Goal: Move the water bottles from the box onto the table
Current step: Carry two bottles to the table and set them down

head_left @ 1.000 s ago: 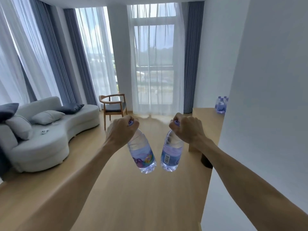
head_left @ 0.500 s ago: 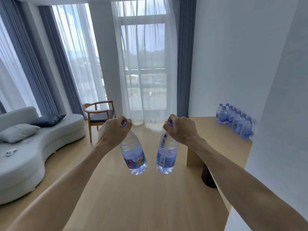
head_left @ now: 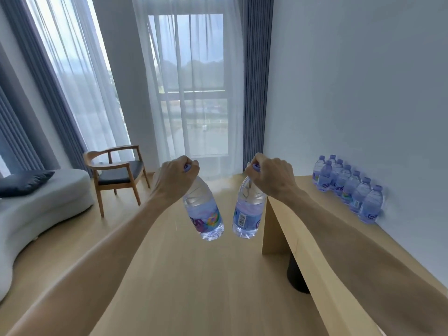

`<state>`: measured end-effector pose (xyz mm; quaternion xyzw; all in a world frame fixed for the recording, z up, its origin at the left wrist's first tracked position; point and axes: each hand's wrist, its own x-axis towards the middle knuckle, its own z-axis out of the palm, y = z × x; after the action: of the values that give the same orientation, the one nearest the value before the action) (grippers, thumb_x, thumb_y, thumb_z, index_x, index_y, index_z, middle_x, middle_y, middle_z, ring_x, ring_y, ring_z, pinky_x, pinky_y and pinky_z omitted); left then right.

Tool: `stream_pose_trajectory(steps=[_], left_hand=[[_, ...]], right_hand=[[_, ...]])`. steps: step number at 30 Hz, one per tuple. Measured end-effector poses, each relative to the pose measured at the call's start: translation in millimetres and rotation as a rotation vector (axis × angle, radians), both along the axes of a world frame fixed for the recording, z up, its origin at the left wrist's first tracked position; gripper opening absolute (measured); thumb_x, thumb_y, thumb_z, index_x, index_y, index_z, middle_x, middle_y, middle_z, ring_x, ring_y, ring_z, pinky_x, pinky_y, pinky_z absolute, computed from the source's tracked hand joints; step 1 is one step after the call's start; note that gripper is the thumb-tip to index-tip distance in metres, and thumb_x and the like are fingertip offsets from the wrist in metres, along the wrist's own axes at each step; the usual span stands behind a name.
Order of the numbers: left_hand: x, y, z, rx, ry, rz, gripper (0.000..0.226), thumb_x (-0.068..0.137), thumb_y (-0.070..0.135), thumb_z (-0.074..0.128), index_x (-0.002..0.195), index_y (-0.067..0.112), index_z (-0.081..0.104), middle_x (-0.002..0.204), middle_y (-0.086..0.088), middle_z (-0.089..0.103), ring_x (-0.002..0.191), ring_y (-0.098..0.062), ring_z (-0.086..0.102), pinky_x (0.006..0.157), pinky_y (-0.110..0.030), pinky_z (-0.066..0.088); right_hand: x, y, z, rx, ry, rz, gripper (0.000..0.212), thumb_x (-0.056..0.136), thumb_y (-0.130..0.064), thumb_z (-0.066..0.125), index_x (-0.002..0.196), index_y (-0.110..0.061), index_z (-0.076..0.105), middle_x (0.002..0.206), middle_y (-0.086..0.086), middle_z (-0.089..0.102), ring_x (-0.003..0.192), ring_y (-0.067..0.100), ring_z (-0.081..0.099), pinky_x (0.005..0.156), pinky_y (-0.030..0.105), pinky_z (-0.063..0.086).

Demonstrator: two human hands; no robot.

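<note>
**Two bottles carried by the neck, eight lined up on the table**

A person's left hand (head_left: pixel 175 176) is curled tight round the neck of a water bottle (head_left: pixel 204 214), the purple cap just showing between the fingers. The right hand (head_left: pixel 270 177) grips a second bottle (head_left: pixel 247 214) the same way, fingers wrapped over its cap. Both bottles hang in the air above the wooden floor (head_left: pixel 174 275), cap up and base down, long axes close to upright but tilted so the two bases lean in toward each other; they are near one another without touching. The left one shows a coloured label, the right one a barcode.

The second bottle hangs just beside the near left corner of the pale wooden table (head_left: pixel 312 229), not over its top. Along the table's far edge, against the white wall (head_left: pixel 351 93), stands a row of bottles (head_left: pixel 349 190), eight as far as can be counted, all upright with purple caps on top, packed side by side toward the far left corner.

Beyond the hands, one wooden armchair (head_left: pixel 116 173) with a dark seat stands before sheer curtains (head_left: pixel 189 81). A pale sofa (head_left: pixel 41 209) at the left carries one dark cushion (head_left: pixel 24 181).
</note>
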<state>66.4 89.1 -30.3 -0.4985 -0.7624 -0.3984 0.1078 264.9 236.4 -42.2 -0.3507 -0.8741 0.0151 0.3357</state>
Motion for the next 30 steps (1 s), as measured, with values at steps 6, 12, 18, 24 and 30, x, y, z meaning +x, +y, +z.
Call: stream_pose_trajectory(steps=[6, 12, 18, 24, 30], left_hand=[[-56.5, 139.1, -5.9, -0.015, -0.027, -0.135, 0.036, 0.094, 0.032, 0.048, 0.067, 0.009, 0.052, 0.058, -0.004, 0.057, 0.061, -0.029, 0.055, 0.062, -0.035, 0.043], [-99.4, 272.3, -4.2, -0.034, -0.007, -0.221, 0.036, 0.093, 0.031, 0.048, 0.065, 0.01, 0.048, 0.055, 0.001, 0.052, 0.059, -0.026, 0.049, 0.059, -0.032, 0.038], [-115.5, 394.2, -5.6, -0.043, 0.054, -0.301, 0.036, 0.094, 0.033, 0.048, 0.065, 0.011, 0.047, 0.055, 0.003, 0.052, 0.053, -0.016, 0.045, 0.055, -0.029, 0.032], [-106.5, 504.9, -25.6, -0.057, 0.022, -0.434, 0.037, 0.095, 0.031, 0.049, 0.07, 0.005, 0.053, 0.06, -0.005, 0.059, 0.058, -0.025, 0.054, 0.053, -0.029, 0.037], [-78.5, 611.7, -39.2, -0.141, 0.035, -0.608, 0.037, 0.094, 0.03, 0.05, 0.073, -0.001, 0.052, 0.065, -0.017, 0.061, 0.059, -0.033, 0.056, 0.06, -0.043, 0.05]], right_hand=[[-45.4, 120.0, -7.5, 0.008, -0.015, -0.098, 0.025, 0.093, -0.036, 0.049, 0.086, -0.013, 0.057, 0.065, 0.004, 0.062, 0.058, 0.026, 0.056, 0.055, 0.029, 0.038], [-77.0, 232.4, -5.7, -0.016, 0.026, -0.214, 0.02, 0.088, -0.037, 0.049, 0.08, -0.019, 0.053, 0.058, -0.001, 0.054, 0.056, 0.027, 0.051, 0.054, 0.029, 0.029], [-77.0, 325.7, -10.3, -0.05, 0.099, -0.306, 0.019, 0.089, -0.038, 0.048, 0.078, -0.023, 0.047, 0.058, -0.002, 0.055, 0.056, 0.028, 0.052, 0.057, 0.031, 0.034], [-56.3, 412.8, -27.5, -0.098, 0.116, -0.402, 0.021, 0.091, -0.038, 0.049, 0.08, -0.02, 0.051, 0.059, -0.001, 0.058, 0.059, 0.028, 0.055, 0.06, 0.034, 0.041], [-25.3, 494.6, -43.9, -0.157, 0.109, -0.476, 0.023, 0.093, -0.035, 0.05, 0.08, -0.016, 0.053, 0.057, 0.0, 0.058, 0.057, 0.026, 0.054, 0.058, 0.032, 0.039]])
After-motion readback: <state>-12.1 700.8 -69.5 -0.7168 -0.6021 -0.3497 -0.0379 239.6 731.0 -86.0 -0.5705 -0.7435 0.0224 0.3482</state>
